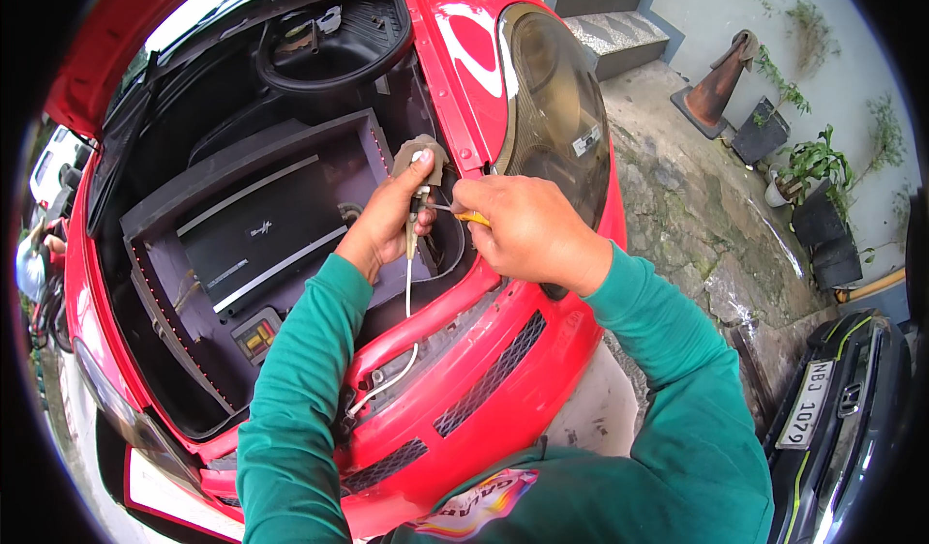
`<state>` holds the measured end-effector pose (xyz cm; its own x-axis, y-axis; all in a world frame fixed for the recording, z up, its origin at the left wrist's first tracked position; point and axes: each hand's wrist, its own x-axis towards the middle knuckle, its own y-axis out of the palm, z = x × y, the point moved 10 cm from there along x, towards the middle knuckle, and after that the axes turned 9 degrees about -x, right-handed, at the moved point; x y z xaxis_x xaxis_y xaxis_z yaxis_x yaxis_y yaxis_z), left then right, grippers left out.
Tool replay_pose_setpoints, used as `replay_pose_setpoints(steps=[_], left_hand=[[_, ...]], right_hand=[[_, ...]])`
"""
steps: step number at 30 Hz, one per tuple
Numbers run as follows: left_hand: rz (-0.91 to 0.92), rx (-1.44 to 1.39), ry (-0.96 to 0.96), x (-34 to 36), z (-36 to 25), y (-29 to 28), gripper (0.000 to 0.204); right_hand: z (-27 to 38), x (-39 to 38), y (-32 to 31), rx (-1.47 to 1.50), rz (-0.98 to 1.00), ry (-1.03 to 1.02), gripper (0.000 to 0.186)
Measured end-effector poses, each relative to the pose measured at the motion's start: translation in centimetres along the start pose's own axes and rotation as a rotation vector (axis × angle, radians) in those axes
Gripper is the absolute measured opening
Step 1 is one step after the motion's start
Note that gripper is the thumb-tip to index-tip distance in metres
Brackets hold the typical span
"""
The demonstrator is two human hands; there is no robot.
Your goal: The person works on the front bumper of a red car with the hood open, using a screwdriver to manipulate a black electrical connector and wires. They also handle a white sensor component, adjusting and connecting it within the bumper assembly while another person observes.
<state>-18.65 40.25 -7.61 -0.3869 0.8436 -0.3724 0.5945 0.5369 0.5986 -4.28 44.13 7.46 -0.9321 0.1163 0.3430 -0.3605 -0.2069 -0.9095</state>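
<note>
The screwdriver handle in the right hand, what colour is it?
Yellow-orange; the screwdriver handle peeks from the right hand in the head view.

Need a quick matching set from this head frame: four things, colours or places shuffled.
Things:
1. left hand
2. right hand
3. traffic cone
4. amplifier

Places or states:
A. leans by the wall, beside potted plants
B. grips a yellow-handled screwdriver
C. lies flat in the purple-lined box in the open compartment
D. pinches a small connector with a white cable hanging from it

Pairs: 1-D, 2-B, 3-A, 4-C
</note>
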Motion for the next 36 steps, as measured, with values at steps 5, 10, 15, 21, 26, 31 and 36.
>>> replay_pose_setpoints(steps=[5, 10, 15, 21, 26, 31, 36], left_hand=[[0.036, -0.007, -0.022, -0.1, 0.1, -0.1, 0.053], [0.044, 0.015, -0.043, 0.1, 0.3, -0.3, 0.058], [0.059, 0.027, -0.035, -0.1, 0.1, 0.1, 0.056], [0.069, 0.029, -0.038, 0.1, 0.3, -0.2, 0.054], [0.092, 0.020, -0.045, 0.1, 0.4, 0.1, 0.052], [0.122, 0.017, -0.032, 0.1, 0.2, 0.3, 0.057], [0.150, -0.005, -0.032, -0.1, 0.2, 0.4, 0.055]], right_hand=[[-0.1, 0.3, -0.3, 0.051, 0.008, -0.002, 0.021], [-0.1, 0.4, -0.4, 0.049, -0.004, -0.034, 0.021], [-0.7, 0.5, -0.5, 0.130, -0.004, -0.032, 0.020], [-1.6, 0.5, 0.1, 0.182, -0.008, -0.058, 0.017], [-2.4, 0.4, 0.6, 0.254, 0.025, -0.045, 0.017], [-2.5, 0.6, 0.8, 0.262, 0.039, -0.080, 0.017], [-2.6, 0.8, 0.9, 0.259, 0.060, -0.073, 0.017]])
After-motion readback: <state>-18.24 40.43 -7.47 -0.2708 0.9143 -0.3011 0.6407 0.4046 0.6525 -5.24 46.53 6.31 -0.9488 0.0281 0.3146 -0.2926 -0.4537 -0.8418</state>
